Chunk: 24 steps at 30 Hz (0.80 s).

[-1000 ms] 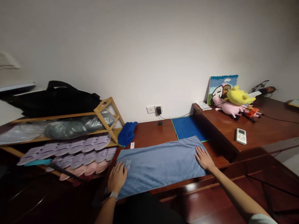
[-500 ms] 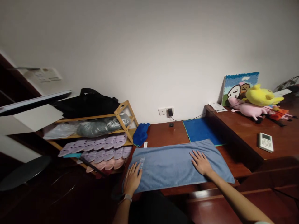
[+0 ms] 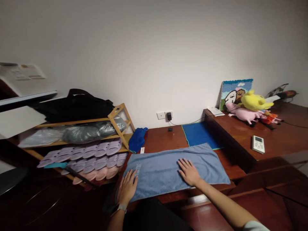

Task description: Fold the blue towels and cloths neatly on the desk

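Observation:
A grey-blue towel (image 3: pixel 163 173) with pale lettering near its left end lies spread lengthwise over the brown wooden surface. My left hand (image 3: pixel 127 187), a watch at its wrist, rests flat on the towel's left end beside the lettering. Toward the middle right of the cloth lies my right hand (image 3: pixel 189 172), palm down and fingers apart. Some creases run through the towel to the right of that hand. Neither hand grips the fabric.
Behind the towel are a crumpled blue cloth (image 3: pixel 137 140), a flat blue cloth (image 3: pixel 201 135) and a plugged-in charger (image 3: pixel 169 116). Slippers (image 3: pixel 79 152) fill a wooden rack at left. Plush toys (image 3: pixel 256 102) and a white remote (image 3: pixel 258 144) sit on the raised desk at right.
My right hand has slid left across the towel, toward its middle. My left hand stays at the left end. The whole view has turned a little to the right.

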Available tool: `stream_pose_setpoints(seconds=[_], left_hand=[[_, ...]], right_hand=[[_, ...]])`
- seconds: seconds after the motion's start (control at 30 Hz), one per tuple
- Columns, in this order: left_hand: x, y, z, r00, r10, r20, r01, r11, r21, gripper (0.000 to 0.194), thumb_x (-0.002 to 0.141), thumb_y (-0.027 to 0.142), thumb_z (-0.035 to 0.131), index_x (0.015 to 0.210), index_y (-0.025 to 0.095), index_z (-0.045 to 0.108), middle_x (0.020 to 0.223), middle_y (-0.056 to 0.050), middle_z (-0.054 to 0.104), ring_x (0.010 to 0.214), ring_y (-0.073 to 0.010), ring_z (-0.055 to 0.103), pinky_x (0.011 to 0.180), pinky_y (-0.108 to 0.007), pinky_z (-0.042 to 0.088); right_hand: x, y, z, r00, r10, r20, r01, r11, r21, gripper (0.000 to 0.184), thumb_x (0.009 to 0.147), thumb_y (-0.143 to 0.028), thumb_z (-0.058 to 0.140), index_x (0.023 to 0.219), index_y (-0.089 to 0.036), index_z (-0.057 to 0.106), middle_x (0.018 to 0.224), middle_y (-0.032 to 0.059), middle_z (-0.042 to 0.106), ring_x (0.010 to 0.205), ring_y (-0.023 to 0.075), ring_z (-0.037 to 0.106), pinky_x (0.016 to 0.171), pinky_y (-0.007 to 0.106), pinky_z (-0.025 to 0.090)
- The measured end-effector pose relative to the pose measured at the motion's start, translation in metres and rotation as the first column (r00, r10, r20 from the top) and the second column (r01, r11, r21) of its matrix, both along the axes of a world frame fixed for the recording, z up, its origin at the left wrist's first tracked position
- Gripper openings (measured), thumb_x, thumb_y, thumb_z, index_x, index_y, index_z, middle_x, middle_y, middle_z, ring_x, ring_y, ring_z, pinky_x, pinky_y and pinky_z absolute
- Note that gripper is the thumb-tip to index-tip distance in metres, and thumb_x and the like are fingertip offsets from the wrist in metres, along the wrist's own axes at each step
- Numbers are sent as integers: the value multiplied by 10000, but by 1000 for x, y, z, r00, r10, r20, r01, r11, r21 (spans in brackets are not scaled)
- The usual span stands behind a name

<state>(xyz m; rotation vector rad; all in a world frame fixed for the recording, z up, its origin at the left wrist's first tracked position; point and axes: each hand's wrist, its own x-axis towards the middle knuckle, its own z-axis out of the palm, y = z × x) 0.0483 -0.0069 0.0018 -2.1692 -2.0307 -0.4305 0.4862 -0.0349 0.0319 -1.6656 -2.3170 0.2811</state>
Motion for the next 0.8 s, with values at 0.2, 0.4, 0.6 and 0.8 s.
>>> stream_pose_setpoints(seconds=[0.2, 0.4, 0.6, 0.8], left_hand=[[-5, 5, -7, 1000, 10, 14, -10, 1000, 10, 565, 991, 453, 348, 1471, 245, 562, 1563, -83, 542, 1454, -278, 476, 1206, -516, 366], [-3, 2, -4, 1000, 28, -3, -28, 1000, 14, 558, 999, 454, 343, 1460, 240, 574, 1559, -76, 547, 1442, -277, 490, 1213, -488, 365], [0, -6, 3, 999, 35, -18, -35, 999, -7, 538, 1014, 421, 346, 1459, 233, 583, 1558, -89, 547, 1455, -276, 481, 1225, -482, 361], [-1, -9, 5, 997, 44, -58, -44, 999, -3, 507, 1011, 419, 377, 1456, 294, 584, 1547, -51, 564, 1432, -270, 511, 1184, -484, 424]], right_hand=[[75, -9, -18, 979, -189, 71, 193, 980, -46, 633, 1055, -543, 252, 1630, -285, 316, 1685, 25, 313, 1572, 271, 230, 1280, 516, 166], [207, -26, -38, 860, -470, 200, 490, 870, -62, 652, 1027, -510, 232, 1628, -276, 325, 1687, 9, 313, 1566, 254, 252, 1265, 521, 217], [185, 20, -29, 907, -404, 119, 389, 912, 134, 586, 999, -408, 295, 1469, -210, 584, 1587, 93, 491, 1500, 291, 387, 1253, 501, 253], [138, 95, 0, 954, -286, 88, 282, 958, 58, 572, 1026, -382, 291, 1540, -238, 495, 1647, 64, 405, 1530, 264, 335, 1254, 475, 233]])
